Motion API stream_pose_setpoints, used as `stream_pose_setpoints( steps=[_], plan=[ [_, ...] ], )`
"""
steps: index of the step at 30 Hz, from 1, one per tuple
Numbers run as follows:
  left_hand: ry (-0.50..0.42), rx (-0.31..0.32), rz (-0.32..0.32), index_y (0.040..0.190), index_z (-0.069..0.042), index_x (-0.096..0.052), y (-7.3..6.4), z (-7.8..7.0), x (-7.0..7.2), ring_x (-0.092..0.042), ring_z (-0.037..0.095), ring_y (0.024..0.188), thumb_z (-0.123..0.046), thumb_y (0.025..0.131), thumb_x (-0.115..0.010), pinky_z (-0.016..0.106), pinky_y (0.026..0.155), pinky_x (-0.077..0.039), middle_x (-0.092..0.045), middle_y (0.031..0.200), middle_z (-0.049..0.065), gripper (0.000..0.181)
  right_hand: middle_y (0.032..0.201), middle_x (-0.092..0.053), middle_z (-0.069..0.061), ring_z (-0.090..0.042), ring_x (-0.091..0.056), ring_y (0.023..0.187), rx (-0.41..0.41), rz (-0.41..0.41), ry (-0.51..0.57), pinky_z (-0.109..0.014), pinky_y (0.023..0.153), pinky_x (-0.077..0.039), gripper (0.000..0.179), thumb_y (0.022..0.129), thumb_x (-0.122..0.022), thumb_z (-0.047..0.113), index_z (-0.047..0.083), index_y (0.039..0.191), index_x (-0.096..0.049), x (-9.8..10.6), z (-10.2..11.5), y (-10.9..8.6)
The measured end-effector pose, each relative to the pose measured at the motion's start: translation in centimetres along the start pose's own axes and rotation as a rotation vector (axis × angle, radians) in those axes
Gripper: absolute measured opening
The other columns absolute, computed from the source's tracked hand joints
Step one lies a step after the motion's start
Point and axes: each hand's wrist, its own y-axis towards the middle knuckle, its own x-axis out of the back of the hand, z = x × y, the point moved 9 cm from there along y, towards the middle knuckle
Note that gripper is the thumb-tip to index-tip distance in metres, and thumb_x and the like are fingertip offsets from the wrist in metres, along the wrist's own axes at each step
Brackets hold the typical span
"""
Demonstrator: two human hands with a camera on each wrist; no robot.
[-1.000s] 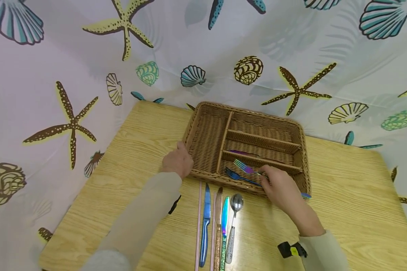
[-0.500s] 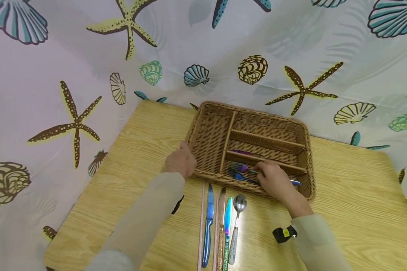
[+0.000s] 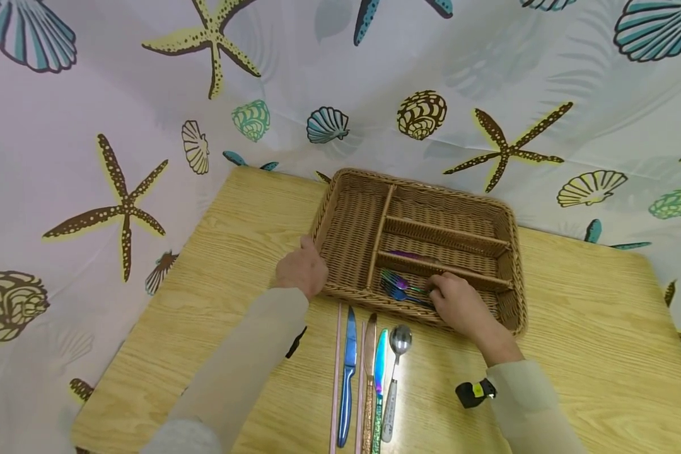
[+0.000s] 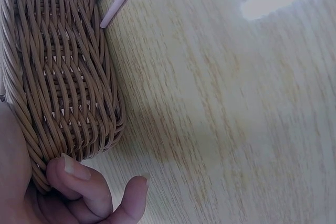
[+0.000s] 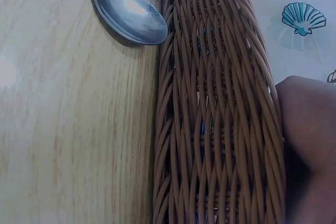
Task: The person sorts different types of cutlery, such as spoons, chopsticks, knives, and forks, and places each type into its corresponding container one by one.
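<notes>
Left grip (image 3: 302, 270) curled round tray (image 3: 425, 189) at front left corner. In tray's front slot, rainbow fork (image 3: 398, 282): tines left, long axis roughly along tray's front wall, handle running right into nearer, right grip (image 3: 459, 304), pinched. Blue fork (image 3: 399, 294) just beside.

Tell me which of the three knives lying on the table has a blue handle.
The leftmost knife, between the two pink sticks. The copper-coloured knife shows no blue, and the rainbow-bladed knife has a green handle.
</notes>
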Motion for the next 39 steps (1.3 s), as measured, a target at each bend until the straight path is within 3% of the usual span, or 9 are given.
stream_pose_setpoints(
  steps=[6,12,16,19,21,26,31,35,39],
  plan=[
    [0.0,0.005,0.003,0.141,0.004,-0.028,-0.1,-0.1,-0.1,-0.029,0.011,0.041,-0.018,0.104,-0.027,0.027,0.041,-0.025,-0.039,0.052,0.0,0.043,0.11,-0.06,-0.017,-0.019,-0.048,0.071,-0.023,0.02,0.017,-0.035,0.066,-0.041,0.033,0.104,-0.038,0.012,0.002,0.117,-0.066,-0.3,-0.5,-0.1],
    [0.007,-0.003,-0.014,0.132,0.004,-0.034,-0.1,-0.3,-0.1,-0.027,0.011,0.04,-0.017,0.104,-0.028,0.027,0.04,-0.024,-0.037,0.051,-0.001,0.036,0.108,-0.061,-0.016,-0.019,-0.049,0.072,-0.014,-0.027,0.037,-0.035,0.066,-0.041,0.033,0.103,-0.038,0.011,0.002,0.116,-0.066,0.1,-0.5,-0.7],
    [0.001,-0.002,-0.011,0.135,0.005,-0.033,0.0,-0.3,-0.2,-0.027,0.011,0.04,-0.016,0.104,-0.028,0.027,0.04,-0.024,-0.036,0.05,-0.001,0.038,0.107,-0.062,-0.015,-0.022,-0.054,0.078,0.009,-0.091,0.025,-0.038,0.069,-0.044,0.031,0.102,-0.04,0.011,0.001,0.116,-0.066,0.9,-0.1,-1.5],
    [-0.012,0.0,-0.005,0.142,0.005,-0.028,0.1,-0.3,-0.2,-0.028,0.011,0.04,-0.016,0.103,-0.028,0.027,0.04,-0.024,-0.038,0.051,-0.001,0.044,0.105,-0.063,-0.015,-0.027,-0.057,0.087,0.034,-0.191,0.01,-0.042,0.073,-0.047,0.028,0.102,-0.043,0.011,0.001,0.113,-0.067,1.8,0.6,-2.6],
    [-0.012,-0.003,-0.008,0.136,0.004,-0.033,0.1,-0.3,-0.2,-0.029,0.012,0.041,-0.017,0.103,-0.028,0.028,0.04,-0.025,-0.04,0.051,0.0,0.039,0.102,-0.064,-0.014,-0.029,-0.058,0.091,0.069,-0.284,0.003,-0.043,0.074,-0.047,0.025,0.101,-0.046,0.01,0.001,0.109,-0.068,2.4,1.3,-3.5],
    [-0.021,-0.011,-0.013,0.109,-0.003,-0.037,0.0,-0.4,0.0,-0.032,0.013,0.042,-0.019,0.104,-0.029,0.028,0.04,-0.026,-0.041,0.053,0.001,0.019,0.087,-0.064,-0.012,-0.029,-0.054,0.077,0.231,-0.562,-0.024,-0.04,0.069,-0.043,0.015,0.091,-0.055,-0.003,0.0,0.096,-0.069,3.6,3.8,-6.1],
    [-0.034,-0.011,-0.007,0.108,-0.003,-0.037,-0.1,-0.1,0.0,-0.033,0.013,0.042,-0.02,0.104,-0.028,0.028,0.04,-0.027,-0.041,0.054,0.001,0.019,0.078,-0.061,-0.009,-0.023,-0.049,0.072,0.373,-0.734,-0.018,-0.035,0.066,-0.039,0.016,0.081,-0.059,-0.012,0.0,0.089,-0.068,3.1,6.1,-8.7],
    [-0.04,-0.012,0.007,0.115,-0.002,-0.037,0.0,0.1,-0.2,-0.034,0.013,0.042,-0.019,0.103,-0.027,0.028,0.04,-0.027,-0.043,0.054,0.001,0.023,0.08,-0.061,-0.004,-0.012,-0.047,0.071,0.376,-0.723,0.026,-0.025,0.062,-0.039,0.017,0.08,-0.06,-0.011,0.0,0.09,-0.068,1.2,7.1,-10.2],
    [-0.033,-0.019,0.002,0.118,-0.001,-0.037,0.1,0.1,-0.1,-0.033,0.013,0.042,-0.019,0.103,-0.026,0.028,0.04,-0.026,-0.043,0.054,0.001,0.026,0.074,-0.059,0.005,0.0,-0.039,0.058,0.178,-0.54,0.091,-0.017,0.049,-0.035,0.009,0.084,-0.067,-0.001,0.007,0.089,-0.066,-1.9,6.4,-10.3]
  ],
)
